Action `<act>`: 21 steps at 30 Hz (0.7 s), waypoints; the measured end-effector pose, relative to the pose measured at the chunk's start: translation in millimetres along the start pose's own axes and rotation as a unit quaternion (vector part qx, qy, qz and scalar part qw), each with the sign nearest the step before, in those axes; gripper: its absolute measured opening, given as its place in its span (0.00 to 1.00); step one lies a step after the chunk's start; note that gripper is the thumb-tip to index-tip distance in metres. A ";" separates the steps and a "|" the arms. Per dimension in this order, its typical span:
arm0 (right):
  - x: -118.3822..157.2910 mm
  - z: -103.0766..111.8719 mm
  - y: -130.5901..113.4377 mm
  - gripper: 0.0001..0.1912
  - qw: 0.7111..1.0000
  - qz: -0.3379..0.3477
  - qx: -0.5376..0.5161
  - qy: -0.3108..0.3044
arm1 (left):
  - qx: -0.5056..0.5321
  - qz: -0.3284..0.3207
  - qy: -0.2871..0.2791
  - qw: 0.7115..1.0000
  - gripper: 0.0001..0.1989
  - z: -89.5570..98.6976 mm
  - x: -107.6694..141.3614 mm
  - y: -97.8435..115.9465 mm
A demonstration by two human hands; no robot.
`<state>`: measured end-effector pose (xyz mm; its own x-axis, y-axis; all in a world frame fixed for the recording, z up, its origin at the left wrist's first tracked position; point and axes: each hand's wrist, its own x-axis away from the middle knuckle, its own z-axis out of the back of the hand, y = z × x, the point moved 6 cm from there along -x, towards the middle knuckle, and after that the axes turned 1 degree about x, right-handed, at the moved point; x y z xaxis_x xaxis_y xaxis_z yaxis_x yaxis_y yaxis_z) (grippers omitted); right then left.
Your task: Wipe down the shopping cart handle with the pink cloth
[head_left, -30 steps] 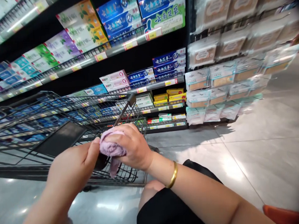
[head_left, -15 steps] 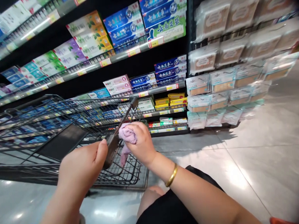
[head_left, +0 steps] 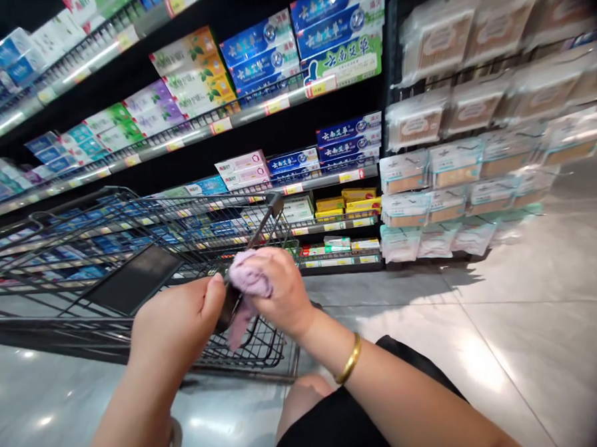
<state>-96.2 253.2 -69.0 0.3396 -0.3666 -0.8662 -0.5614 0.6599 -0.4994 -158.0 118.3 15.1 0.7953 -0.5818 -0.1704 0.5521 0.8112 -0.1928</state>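
My left hand is wrapped round the near end of the cart's dark handle bar; its fingertips are hidden behind the bar. A crumpled pale purple cloth is bunched in my right hand, which presses it against the same bar, just right of my left hand. One end of the cloth hangs below the bar over the wire basket. The black wire shopping cart stands before me, with a dark flat panel in it.
Shelves of boxed goods run along behind the cart. Hanging clear packets fill a rack at the right. Grey tiled floor shows at the right and below. My knee is near the cart's lower frame.
The cloth and my right hand have slid along the bar toward my left hand. The view has shifted, so shelves and cart appear slightly farther right.
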 end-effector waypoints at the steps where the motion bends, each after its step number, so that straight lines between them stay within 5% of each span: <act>1: 1.4 3.3 7.8 0.19 0.999 -0.037 0.016 0.025 | 0.000 0.006 0.005 1.000 0.30 0.1 -0.1 -0.1; 4: 7.0 8.6 20.7 0.19 0.992 -0.106 0.038 0.064 | 0.003 0.007 0.017 1.000 0.30 0.6 0.2 2.3; 9: 11.5 0.9 9.9 0.23 1.000 -0.017 0.010 -0.007 | 0.012 -0.001 0.026 1.000 0.30 2.3 1.0 7.1; 14: 17.2 10.2 38.2 0.20 0.988 -0.139 0.054 0.040 | 0.015 0.002 0.031 0.999 0.30 2.3 0.5 8.6; 18: 17.7 0.8 23.3 0.23 0.999 -0.042 0.013 -0.012 | 0.015 -0.010 0.036 0.999 0.31 2.2 0.0 9.8; 21: 22.3 2.3 31.8 0.21 0.994 -0.094 0.041 0.020 | 0.008 -0.004 0.038 0.999 0.31 2.6 -0.4 10.0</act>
<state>-104.7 267.5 -104.1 0.4012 -0.5143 -0.7580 -0.4263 0.6276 -0.6515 -152.1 126.9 15.8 0.7706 -0.5899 -0.2412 0.5624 0.8074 -0.1781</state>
